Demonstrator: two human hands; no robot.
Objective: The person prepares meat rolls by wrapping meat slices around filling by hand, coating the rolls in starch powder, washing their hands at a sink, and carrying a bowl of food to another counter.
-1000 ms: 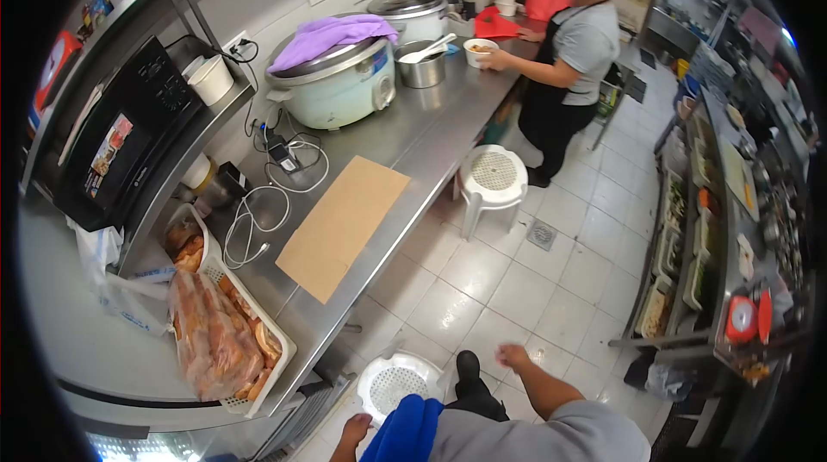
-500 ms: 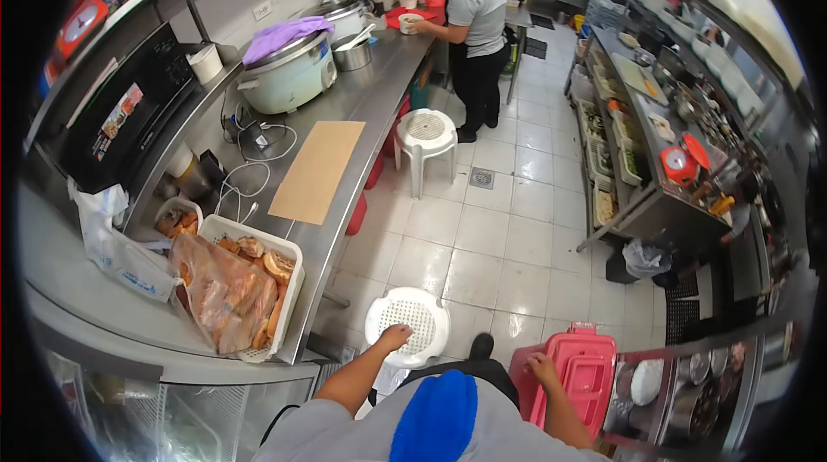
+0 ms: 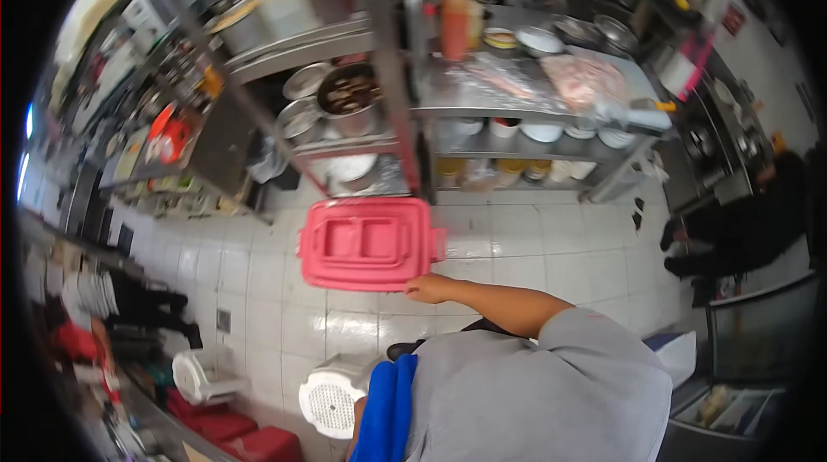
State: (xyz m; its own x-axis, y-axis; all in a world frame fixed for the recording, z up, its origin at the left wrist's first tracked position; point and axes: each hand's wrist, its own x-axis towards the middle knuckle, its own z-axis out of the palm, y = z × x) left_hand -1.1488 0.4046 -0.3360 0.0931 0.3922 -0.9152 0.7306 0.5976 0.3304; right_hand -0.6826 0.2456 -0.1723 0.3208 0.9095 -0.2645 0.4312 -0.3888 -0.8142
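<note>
My right hand (image 3: 428, 289) reaches forward to the near right corner of a pink plastic bin, its fingers curled at the edge of the closed lid (image 3: 366, 244). Blur hides exactly how the fingertips meet the rim. Of my left arm (image 3: 357, 419) only a strip shows, low beside a white stool (image 3: 332, 404) with a perforated seat. The blue cloth (image 3: 385, 410) on my front covers much of that side, so the left fingers are hidden. The bin stands on the tiled floor in front of a metal rack.
A steel shelf unit (image 3: 534, 147) holds bowls, bottles and plastic-wrapped food. A pot (image 3: 351, 103) of dark pieces sits on the rack. A second white stool (image 3: 203, 377) and a co-worker (image 3: 90, 302) are at left. Another person (image 3: 736, 225) in dark clothes is at right.
The view has swung right, so the pink bin is now ahead and the steel counter mostly off to the lower left. My right hand stays by the bin; my left has gone from clear view.
</note>
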